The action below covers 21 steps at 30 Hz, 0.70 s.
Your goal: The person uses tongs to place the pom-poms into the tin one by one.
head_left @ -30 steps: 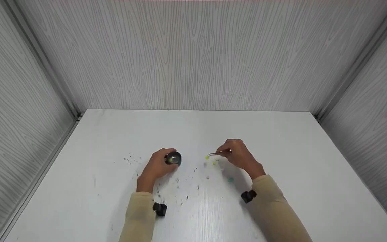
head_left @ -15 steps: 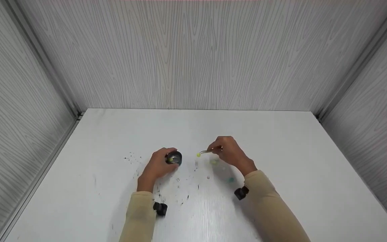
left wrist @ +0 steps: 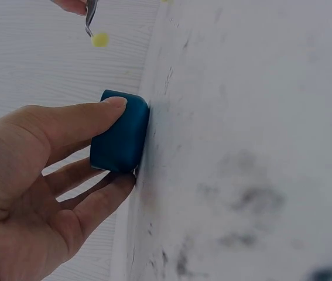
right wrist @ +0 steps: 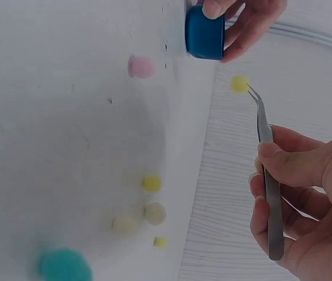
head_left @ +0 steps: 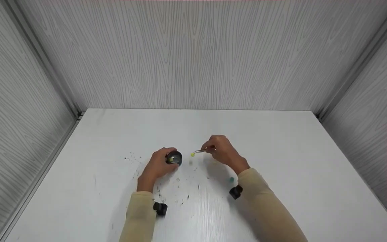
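A: What did your left hand point(head_left: 158, 166) have?

B: You had its thumb and fingers curled round a small blue cup point(left wrist: 120, 133), which stood upright on the white table point(head_left: 264, 131). A yellowish spot showed inside it from above, too small to make out.

A: And your right hand point(head_left: 223, 151)?

B: You pinched metal tweezers point(right wrist: 275, 216) with it. Their bent tips gripped a yellow ball point(right wrist: 239, 84), which hung in the air near the cup, to its right and not touching it.

A: What lay about you?

B: Your right wrist view showed a pink ball point(right wrist: 142, 67) on the table, two more yellow balls point(right wrist: 152, 183), two cream balls point(right wrist: 155, 213) close beside them, and a teal ball point(right wrist: 66, 266). Dark marks point(head_left: 160, 194) dotted the tabletop around your left hand. You wore beige sleeves point(head_left: 136, 218), with a black camera point(head_left: 160, 209) at each wrist, and a grey wood-grained wall point(head_left: 193, 57) rose behind the table.
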Available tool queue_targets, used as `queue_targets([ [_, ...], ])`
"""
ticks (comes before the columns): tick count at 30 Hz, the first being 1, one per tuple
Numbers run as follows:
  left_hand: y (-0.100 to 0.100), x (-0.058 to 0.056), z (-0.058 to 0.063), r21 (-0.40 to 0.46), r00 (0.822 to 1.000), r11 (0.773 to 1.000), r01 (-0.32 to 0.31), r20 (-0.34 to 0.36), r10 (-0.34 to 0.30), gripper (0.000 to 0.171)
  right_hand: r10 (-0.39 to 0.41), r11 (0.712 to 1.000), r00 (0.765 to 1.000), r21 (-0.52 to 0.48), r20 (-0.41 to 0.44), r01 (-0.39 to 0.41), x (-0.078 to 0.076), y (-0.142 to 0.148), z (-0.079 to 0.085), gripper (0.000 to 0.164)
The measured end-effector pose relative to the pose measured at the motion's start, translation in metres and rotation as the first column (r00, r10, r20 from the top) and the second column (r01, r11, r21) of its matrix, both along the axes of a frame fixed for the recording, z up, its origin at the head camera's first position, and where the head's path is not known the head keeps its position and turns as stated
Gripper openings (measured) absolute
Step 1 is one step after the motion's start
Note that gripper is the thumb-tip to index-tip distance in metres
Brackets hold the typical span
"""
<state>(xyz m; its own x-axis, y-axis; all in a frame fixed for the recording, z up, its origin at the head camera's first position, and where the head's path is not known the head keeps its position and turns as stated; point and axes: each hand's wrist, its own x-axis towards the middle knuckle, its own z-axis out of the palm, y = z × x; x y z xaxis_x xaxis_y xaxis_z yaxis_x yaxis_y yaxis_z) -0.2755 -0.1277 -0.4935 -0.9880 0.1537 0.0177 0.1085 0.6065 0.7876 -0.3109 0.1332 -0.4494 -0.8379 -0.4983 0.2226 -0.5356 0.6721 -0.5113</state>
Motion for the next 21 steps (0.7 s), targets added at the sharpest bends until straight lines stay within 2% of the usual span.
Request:
queue_targets([
  [12,0.000,0.000,0.001,0.003,1.000,1.000,-0.005,0.000,0.005,0.055,0.005,1.000,1.000,0.004,-0.004,-0.005,0.001,-0.020,-0.001,0.022],
  [21,0.000,0.000,0.001,-0.006,0.999,1.000,-0.015,0.039,0.015,0.058,0.026,1.000,1.000,0.006,-0.011,-0.026,-0.001,-0.034,-0.007,0.022],
])
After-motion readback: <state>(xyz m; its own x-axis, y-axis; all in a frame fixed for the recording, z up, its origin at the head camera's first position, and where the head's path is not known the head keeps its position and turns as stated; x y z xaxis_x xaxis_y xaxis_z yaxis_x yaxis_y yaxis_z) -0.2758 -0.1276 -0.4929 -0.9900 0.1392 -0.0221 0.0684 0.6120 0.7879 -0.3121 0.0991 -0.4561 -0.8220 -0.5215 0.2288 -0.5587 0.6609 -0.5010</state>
